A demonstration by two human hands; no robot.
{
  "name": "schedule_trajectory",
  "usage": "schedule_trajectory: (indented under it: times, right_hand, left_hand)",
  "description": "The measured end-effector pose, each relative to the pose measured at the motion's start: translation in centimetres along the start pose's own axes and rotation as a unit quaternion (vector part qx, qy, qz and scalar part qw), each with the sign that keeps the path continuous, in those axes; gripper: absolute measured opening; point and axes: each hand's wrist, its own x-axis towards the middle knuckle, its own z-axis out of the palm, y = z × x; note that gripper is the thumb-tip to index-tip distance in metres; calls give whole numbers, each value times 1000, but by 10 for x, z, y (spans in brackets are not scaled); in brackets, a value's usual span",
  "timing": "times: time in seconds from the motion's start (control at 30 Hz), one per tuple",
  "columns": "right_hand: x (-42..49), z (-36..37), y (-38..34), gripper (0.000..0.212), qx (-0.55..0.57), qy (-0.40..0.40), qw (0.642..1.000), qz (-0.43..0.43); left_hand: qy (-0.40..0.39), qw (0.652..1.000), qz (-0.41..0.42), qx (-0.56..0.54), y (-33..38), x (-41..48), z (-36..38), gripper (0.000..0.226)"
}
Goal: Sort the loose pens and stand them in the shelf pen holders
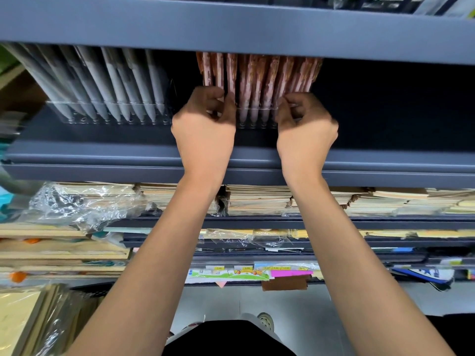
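From the head view, both arms reach up to the dark shelf (257, 156). On it a row of pink pens (257, 80) stands tip-down in a clear holder (257, 119). The left hand (205, 127) is at the left end of that row, its fingers (209, 95) curled in and pinching a pen there. The right hand (305, 127) is at the right end, thumb and forefinger closed together on the last pens. Further left on the same shelf, grey pens (115, 83) lean in a second clear holder (110, 118), well apart from either hand. Below, stacks of paper pads (257, 200) fill the lower shelves, with crumpled plastic wrap (84, 205) at the left.
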Motion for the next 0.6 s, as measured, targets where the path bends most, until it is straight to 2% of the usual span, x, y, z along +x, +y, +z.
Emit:
schedule_trajectory:
  times: [0.27, 0.43, 0.6]
  right_hand:
    - [0, 0, -1, 14, -6, 7, 1000, 6]
    - [-1, 0, 1, 15, -9, 6, 1000, 4]
    - [-3, -1, 2, 13, -8, 19, 1000, -7]
  left_hand:
    - [-22, 997, 46, 61, 3, 0, -1, 16]
    - [-54, 995, 50, 63, 2, 2, 1, 22]
    - [-48, 994, 62, 79, 3, 2, 3, 25]
